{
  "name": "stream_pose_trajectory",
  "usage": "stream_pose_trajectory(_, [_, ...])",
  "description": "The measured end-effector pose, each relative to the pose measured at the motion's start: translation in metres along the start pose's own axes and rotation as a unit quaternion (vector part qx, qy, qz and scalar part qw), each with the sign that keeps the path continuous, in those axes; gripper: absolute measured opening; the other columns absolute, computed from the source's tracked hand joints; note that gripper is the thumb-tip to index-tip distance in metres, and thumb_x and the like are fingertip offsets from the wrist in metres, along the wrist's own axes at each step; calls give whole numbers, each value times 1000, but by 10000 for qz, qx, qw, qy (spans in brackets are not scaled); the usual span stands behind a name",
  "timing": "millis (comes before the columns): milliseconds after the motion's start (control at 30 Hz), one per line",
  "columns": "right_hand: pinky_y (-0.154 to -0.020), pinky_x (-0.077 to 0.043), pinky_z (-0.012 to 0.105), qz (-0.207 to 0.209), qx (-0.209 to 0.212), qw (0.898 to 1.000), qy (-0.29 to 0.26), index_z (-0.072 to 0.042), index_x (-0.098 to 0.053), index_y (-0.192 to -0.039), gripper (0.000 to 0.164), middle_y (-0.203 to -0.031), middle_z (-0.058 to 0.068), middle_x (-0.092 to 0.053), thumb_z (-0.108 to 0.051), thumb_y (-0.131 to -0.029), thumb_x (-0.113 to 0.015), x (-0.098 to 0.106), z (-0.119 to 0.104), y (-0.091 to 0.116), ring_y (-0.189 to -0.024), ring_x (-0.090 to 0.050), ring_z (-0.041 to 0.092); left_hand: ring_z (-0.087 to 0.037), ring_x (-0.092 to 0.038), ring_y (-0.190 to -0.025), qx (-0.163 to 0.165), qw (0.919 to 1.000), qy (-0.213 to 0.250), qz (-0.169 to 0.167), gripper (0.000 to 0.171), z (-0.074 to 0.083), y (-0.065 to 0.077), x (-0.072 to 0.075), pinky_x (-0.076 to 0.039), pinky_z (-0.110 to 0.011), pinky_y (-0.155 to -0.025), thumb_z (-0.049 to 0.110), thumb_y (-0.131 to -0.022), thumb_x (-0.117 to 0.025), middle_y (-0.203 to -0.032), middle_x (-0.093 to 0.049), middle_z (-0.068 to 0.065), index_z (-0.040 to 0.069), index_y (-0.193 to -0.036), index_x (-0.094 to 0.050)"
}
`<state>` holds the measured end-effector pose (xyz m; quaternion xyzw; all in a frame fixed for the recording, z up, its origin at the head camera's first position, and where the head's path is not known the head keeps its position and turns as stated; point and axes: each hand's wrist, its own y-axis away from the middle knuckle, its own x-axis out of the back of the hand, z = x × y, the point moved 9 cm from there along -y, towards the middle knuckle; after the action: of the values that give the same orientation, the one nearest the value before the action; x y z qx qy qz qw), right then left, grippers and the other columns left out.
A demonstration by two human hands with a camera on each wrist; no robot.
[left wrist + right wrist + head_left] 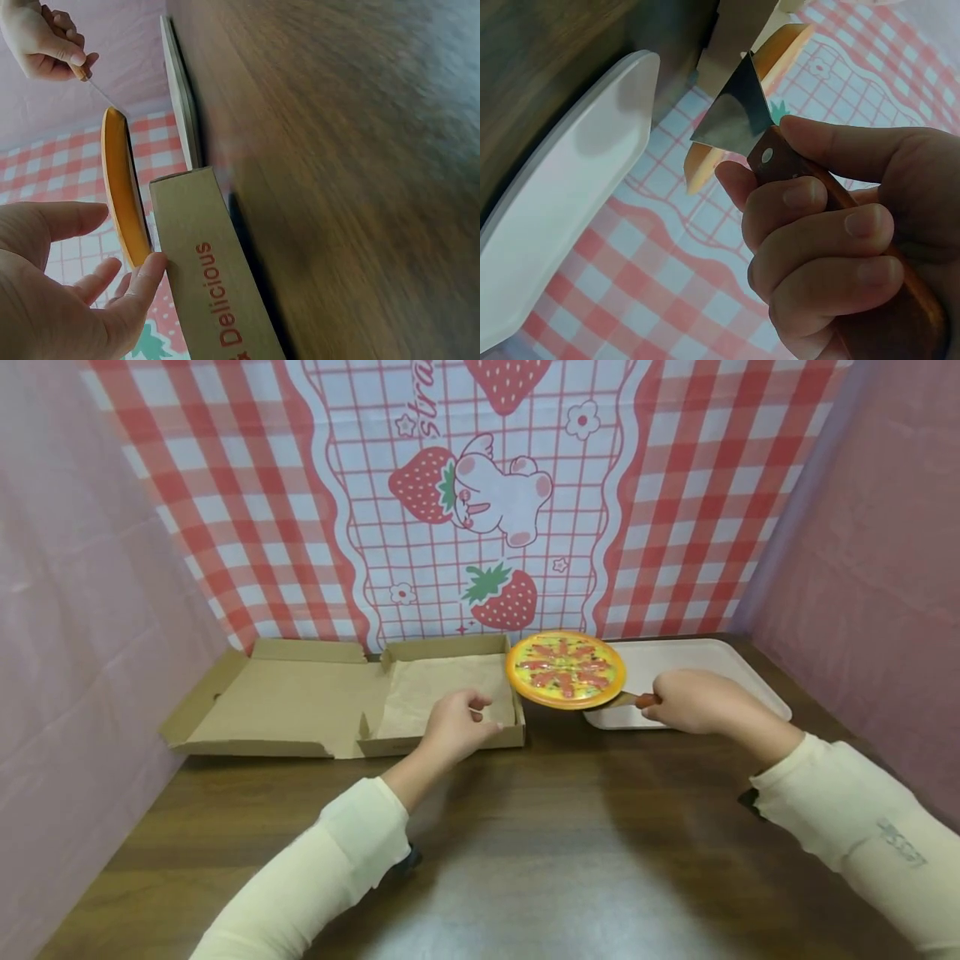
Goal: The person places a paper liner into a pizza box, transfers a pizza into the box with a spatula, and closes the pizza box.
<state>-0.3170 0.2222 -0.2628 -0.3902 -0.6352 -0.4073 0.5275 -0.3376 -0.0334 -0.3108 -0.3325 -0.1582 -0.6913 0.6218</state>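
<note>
My right hand [693,702] grips the wooden handle [810,176] of a pizza server with a metal blade [735,112]. On the blade rests a round toy pizza [566,670] with an orange crust and red and yellow topping. It is held up between the cardboard pizza box and the white tray, its left edge near the box's right wall. My left hand [459,725] hovers at the front right of the open pizza box [438,745], fingers loosely bent and holding nothing. In the left wrist view a fingertip [154,264] is at the box's edge; I cannot tell whether it touches.
A white tray [693,652] lies on the wooden table [525,835] at the right. Brown paper [420,685] lines the box, whose lid [277,702] is folded out to the left. A checked strawberry cloth [480,502] hangs behind, with pink curtains on both sides.
</note>
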Motion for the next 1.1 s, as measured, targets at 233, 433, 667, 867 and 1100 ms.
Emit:
stream_pose_trajectory(233, [-52,-36,29,-23,-42,10000,7,-8,-58,-69,27,-62,1,-48,-22,-92,-60,1,-6,-3,-56,-45,16,-31,-64,-104,10,9997,-133,-181,36,-4,8,7,-54,-41,-87,16,-82,-78,-117,-66,-17,1,-114,-67])
stream_pose_trajectory(433, [-53,-37,30,-38,-22,10000,90,-8,-58,-69,27,-64,2,-50,-22,-92,-61,2,-11,-4,-58,-47,16,-31,-61,-105,-478,9924,-1035,-469,38,3,13,12,-50,-42,-91,19,-83,-78,-115,-65,-17,0,-114,-66])
stream_pose_trajectory(667, [-54,-38,30,-53,-39,9999,138,-9,-60,-69,26,-63,1,-50,-23,-91,-62,2,-19,-8,-58,-46,16,-33,-58,-108,-1132,9749,-1850,-506,42,9,20,17,-47,-44,-96,26,-85,-77,-114,-62,-18,-1,-115,-65])
stream_pose_trajectory(867, [-53,-38,30,-44,-47,9999,79,-9,-59,-70,26,-63,1,-50,-23,-91,-61,1,-21,-10,-58,-46,16,-32,-55,-109,-1380,9632,-2250,-515,45,4,23,22,-46,-44,-96,31,-85,-76,-115,-58,-16,1,-117,-64])
stream_pose_trajectory(1100, [-54,-39,31,-37,-35,10000,53,-9,-60,-72,26,-65,2,-52,-24,-92,-61,1,-24,-11,-59,-48,17,-31,-57,-106,-1623,9547,-2466,-361,44,-1,27,34,-49,-44,-93,32,-83,-78,-113,-58,-15,3,-114,-66])
